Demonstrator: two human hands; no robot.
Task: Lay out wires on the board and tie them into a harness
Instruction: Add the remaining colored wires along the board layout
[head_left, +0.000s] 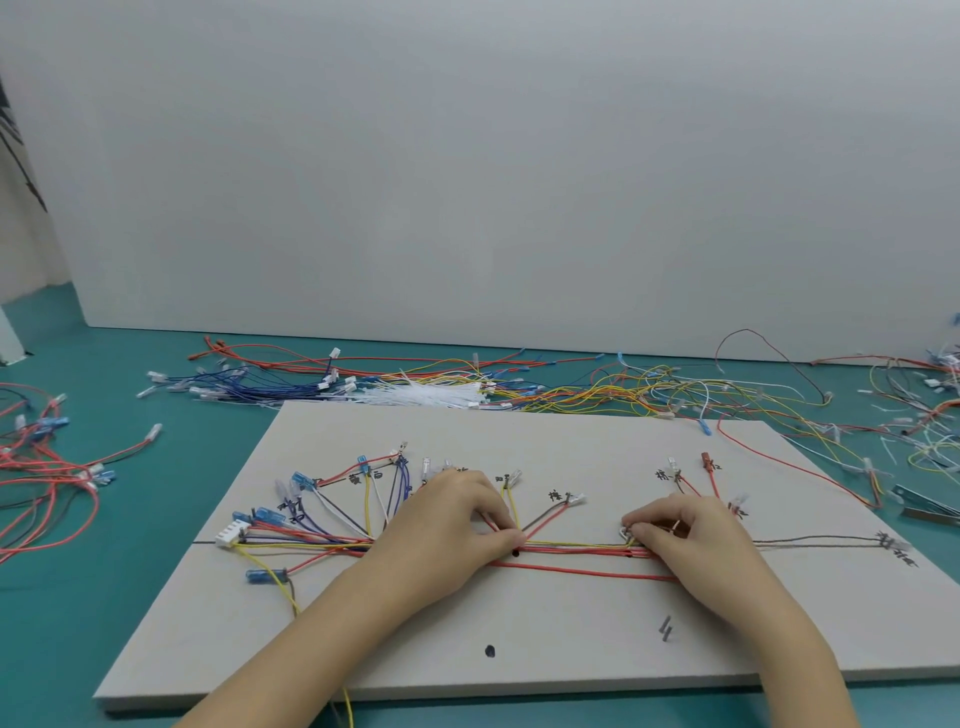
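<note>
Fingers (506, 535) perhaps pinching thin glossy wires (571, 548) on matte board (571, 649)

We see a teal table (130, 561) carrying a grey board (571, 644) at its near middle. Behind the board's far edge lie loose wires (597, 387) in red, yellow, blue and white, with a bundle of white ties (431, 395) among them. At the left lies a red wire tangle (47, 478) with blue terminals. At the right edge more wires (914, 441) pile up beside a metal tool (930, 504)
</note>
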